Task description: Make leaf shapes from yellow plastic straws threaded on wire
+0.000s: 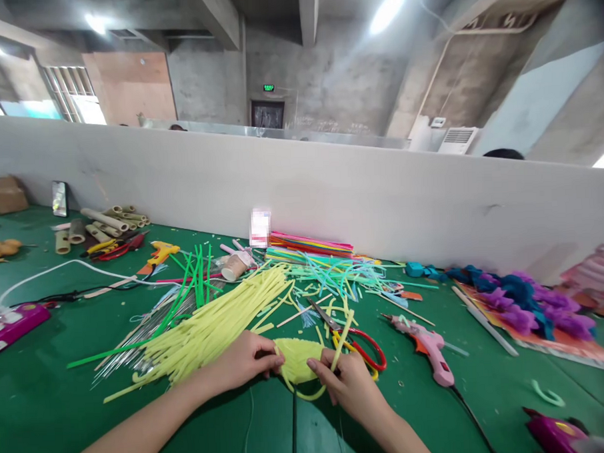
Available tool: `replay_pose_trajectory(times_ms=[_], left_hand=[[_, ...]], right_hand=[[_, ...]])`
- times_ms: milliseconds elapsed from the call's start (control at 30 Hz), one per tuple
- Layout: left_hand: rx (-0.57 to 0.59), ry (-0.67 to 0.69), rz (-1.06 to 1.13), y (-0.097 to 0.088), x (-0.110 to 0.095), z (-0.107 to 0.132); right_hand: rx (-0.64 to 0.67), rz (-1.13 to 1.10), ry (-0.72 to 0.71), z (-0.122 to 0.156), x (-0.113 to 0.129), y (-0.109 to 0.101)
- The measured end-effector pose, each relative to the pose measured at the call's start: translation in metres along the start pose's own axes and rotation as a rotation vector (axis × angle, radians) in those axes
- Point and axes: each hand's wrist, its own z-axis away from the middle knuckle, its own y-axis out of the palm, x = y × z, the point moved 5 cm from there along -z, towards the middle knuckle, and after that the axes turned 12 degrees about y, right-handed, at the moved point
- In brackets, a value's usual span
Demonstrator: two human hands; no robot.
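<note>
A leaf-shaped pad of light yellow pipe cleaners [300,360] is held low over the table between my hands. My left hand [252,355] pinches its left edge with thumb and fingertips. On the right side, my right hand [346,377] grips the pad's edge, and a loose yellow strand [345,328] sticks up past its fingers. Another strand loops below the pad. A dark thin stem [294,424] runs from under the pad toward the table's front. Just behind my right hand lie scissors [370,349] with red and yellow handles, their blades pointing away.
A heap of yellow pipe cleaners [221,323] lies left of centre, beside silver wires and green stems [200,278]. A pink glue gun [427,348] with a trailing cord is at right; a yellow glue gun [162,252] is at left. A white partition [300,180] bounds the table's back.
</note>
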Motion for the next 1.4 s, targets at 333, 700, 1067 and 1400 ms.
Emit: replay_pose_trajectory(times_ms=[333,700,1067,1400], left_hand=[[-0.261,0.148,-0.256,-0.009,-0.014,0.004],[-0.36,0.098,0.066,-0.009,-0.009,0.009],[-0.049,0.261,-0.358,-0.002,-0.017,0.002],[-0.167,0.137,-0.034,-0.002,-0.019,0.006]], right_hand=[[0.056,-0.138,-0.033,-0.004,-0.005,0.014],[0.182,-0.324,0.037,-0.002,-0.012,0.019],[0.204,-0.431,-0.024,-0.005,-0.006,0.017],[0.032,0.023,-0.166,0.005,0.007,0.014]])
